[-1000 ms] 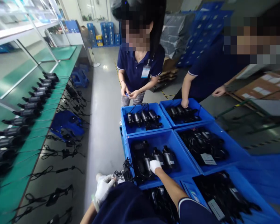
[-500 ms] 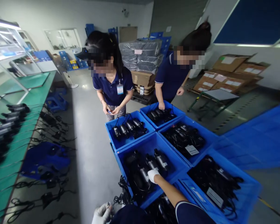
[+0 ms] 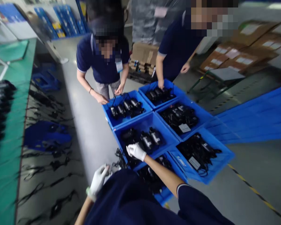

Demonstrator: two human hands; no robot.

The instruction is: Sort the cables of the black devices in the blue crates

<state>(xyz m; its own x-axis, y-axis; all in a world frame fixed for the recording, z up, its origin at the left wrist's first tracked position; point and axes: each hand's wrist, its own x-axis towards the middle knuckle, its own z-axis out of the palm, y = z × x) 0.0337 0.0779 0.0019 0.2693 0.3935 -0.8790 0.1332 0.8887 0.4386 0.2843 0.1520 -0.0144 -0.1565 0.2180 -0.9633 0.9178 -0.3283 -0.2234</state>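
My right hand (image 3: 136, 151), in a white glove, is over the front left part of the middle blue bin (image 3: 168, 132). Its fingers are closed together, and what they hold, if anything, is too small to name. Beside it in that bin lie black cylindrical devices (image 3: 155, 136) with silver labels. My left hand (image 3: 99, 179), also gloved in white, is low at the left of my body, fingers bent beside a bundle of black cable (image 3: 119, 157). Whether it grips the cable cannot be made out.
Two people in navy shirts (image 3: 101, 62) reach to the far bins (image 3: 150, 107). More bins with black devices are at the right. A green bench (image 3: 12, 131) runs along the left, with cables hanging off it. Cartons (image 3: 248, 47) are stacked at the back right.
My right hand has moved left and drawn back from the devices. My left hand has come further into view. The person at the left has lowered both hands to a bin. The view has tilted down.
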